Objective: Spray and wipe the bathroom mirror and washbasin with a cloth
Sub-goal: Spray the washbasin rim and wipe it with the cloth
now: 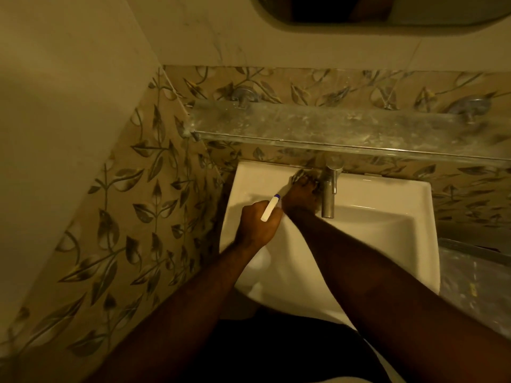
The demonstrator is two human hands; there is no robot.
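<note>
1. Leaf-patterned tile wall [143, 205] ran behind and to the left of a white washbasin [387, 233]; a cloudy glass shelf [331, 125] sat above it, and the mirror's [387, 9] bottom edge showed at the top of view. Light was dim and yellow.
2. Step in hand, my read: wiping the basin's back ledge round the tap base. The mirror was out of reach of both hands at that point.
3. Right hand [300, 196] was stretched forward, forearm running diagonally across the bowl, fingers curled down onto a cloth [298, 175] bunched on the ledge just left of the metal tap [330, 189]. Hand was gripping the cloth and pressing it against the basin, touching or nearly touching the tap body.
4. Left hand [258, 223] was fisted round a white spray bottle [271, 207], blue-tipped nozzle aimed up and forward towards the right hand. It hovered over the basin's left side; whether a finger was on the trigger I couldn't tell.
5. Next move likely needs the cloth worked round the tap base and spout, then down into the bowl. A fresh spray would need the nozzle turned away from the right hand first.
6. Risk: cloth snagging on the tap.
</note>
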